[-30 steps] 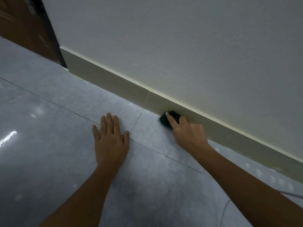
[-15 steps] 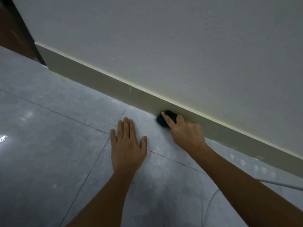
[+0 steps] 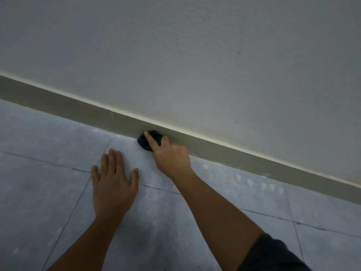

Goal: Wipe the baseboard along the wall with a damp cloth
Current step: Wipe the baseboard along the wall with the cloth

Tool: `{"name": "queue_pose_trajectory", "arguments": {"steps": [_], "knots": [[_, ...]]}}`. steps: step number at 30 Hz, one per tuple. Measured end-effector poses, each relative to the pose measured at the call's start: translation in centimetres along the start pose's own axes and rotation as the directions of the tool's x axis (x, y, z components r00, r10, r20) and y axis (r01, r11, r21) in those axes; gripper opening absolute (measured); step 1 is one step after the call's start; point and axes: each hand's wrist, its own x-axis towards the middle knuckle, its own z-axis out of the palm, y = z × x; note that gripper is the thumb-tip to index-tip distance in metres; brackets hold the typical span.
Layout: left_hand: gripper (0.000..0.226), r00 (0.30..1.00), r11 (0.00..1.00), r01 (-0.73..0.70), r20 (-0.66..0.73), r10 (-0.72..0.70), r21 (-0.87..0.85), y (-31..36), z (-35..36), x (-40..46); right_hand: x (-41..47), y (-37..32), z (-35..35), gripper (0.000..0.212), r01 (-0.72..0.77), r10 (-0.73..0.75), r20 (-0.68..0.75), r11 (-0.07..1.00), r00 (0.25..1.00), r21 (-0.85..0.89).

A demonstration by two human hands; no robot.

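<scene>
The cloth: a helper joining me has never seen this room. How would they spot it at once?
Follow the baseboard running along the foot of the wall to where the right hand presses against it. Under its fingers sits the cloth, a small bunched wad. It is the only near-black thing against pale trim and grey floor tiles.

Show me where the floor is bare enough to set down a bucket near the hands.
Bare tile lies left of the left hand, out to the baseboard, and right of the right forearm, between it and the baseboard. It is crowded only where the right hand presses the dark cloth against the baseboard, with the left hand flat close beside.
</scene>
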Motion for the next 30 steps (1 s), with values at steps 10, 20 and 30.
{"name": "queue_pose_trajectory", "arguments": {"steps": [10,20,30], "knots": [[0.08,1.0,1.0,0.015,-0.008,-0.015,-0.007,0.2,-0.2,0.0,-0.7,2.7,1.2,0.062,0.126,-0.112,0.121,0.985,0.986,-0.117],[0.07,0.999,0.997,0.027,-0.023,-0.025,0.07,0.7,0.4,0.2,0.4,2.7,2.5,0.067,0.101,-0.146,-0.25,0.977,0.957,-0.187],[0.074,0.999,0.999,-0.049,0.018,0.049,0.008,5.7,1.7,-0.9,-3.9,8.2,4.5,0.064,0.093,-0.131,-0.211,0.979,0.969,-0.181]]}}
